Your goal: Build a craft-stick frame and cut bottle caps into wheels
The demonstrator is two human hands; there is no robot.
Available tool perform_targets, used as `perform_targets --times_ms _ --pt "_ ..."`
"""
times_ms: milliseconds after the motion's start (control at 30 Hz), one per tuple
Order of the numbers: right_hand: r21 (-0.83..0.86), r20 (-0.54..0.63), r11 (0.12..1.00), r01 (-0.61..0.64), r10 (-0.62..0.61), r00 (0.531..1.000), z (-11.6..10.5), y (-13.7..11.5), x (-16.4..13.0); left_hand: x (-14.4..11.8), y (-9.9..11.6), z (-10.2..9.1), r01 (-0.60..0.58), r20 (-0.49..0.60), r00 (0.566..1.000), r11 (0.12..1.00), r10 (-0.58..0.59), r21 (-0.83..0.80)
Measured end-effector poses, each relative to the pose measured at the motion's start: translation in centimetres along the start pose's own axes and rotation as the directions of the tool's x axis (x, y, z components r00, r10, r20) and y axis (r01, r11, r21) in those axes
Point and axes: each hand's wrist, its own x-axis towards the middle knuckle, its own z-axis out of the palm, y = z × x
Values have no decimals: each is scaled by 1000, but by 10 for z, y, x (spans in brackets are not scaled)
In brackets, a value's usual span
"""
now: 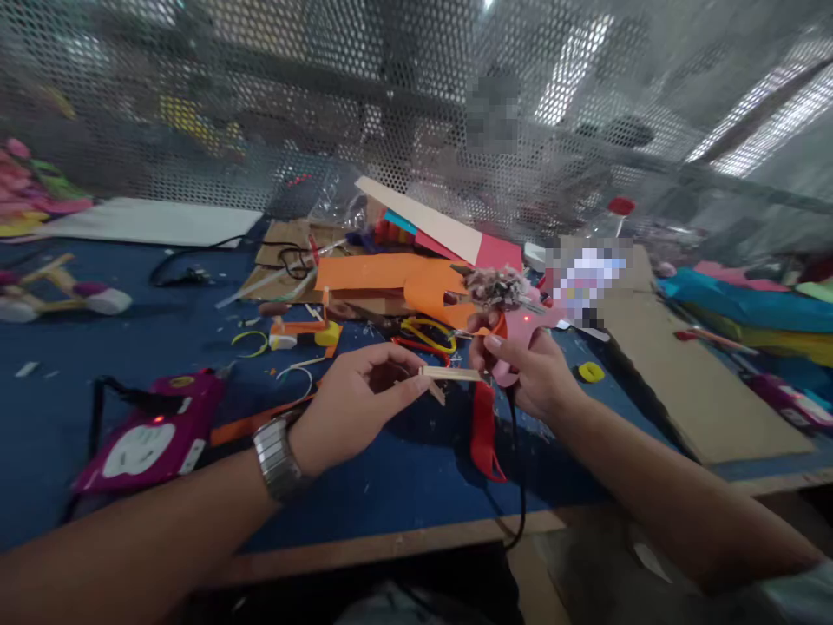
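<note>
My left hand point(364, 391), with a metal watch on its wrist, pinches a pale wooden craft stick piece point(452, 374) between thumb and fingers. A second short wooden bit point(437, 392) shows just below it. My right hand point(534, 365) is closed around a pink glue gun point(521, 325) with a small red light. Its black cord point(517, 469) hangs toward the table edge. The tip seems to be at the stick's right end, though blur hides whether they touch. A grey fluffy tuft point(498, 286) appears just above my right fingers. A red strip point(482, 434) lies below.
A purple glue gun point(153, 434) lies on the blue table at left. Orange paper point(370, 273), yellow and red bands point(429, 334) and scraps sit behind my hands. Cardboard point(703, 382) and a red-capped bottle point(618, 213) are at right. A perforated metal screen point(292, 104) stands behind.
</note>
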Motion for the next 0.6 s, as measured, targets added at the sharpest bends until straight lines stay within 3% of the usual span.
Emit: perform_targets --times_ms 167,367,600 --pt "-115 140 983 -141 156 978 -4 7 -16 -2 -1 4 68 77 995 996 -64 -59" --pt "-225 183 970 -94 137 974 -6 8 -24 0 -1 8 166 85 985 946 -148 -278" --pt "-383 207 923 -40 128 970 -4 4 -30 3 5 7 253 59 964 821 -260 -511"
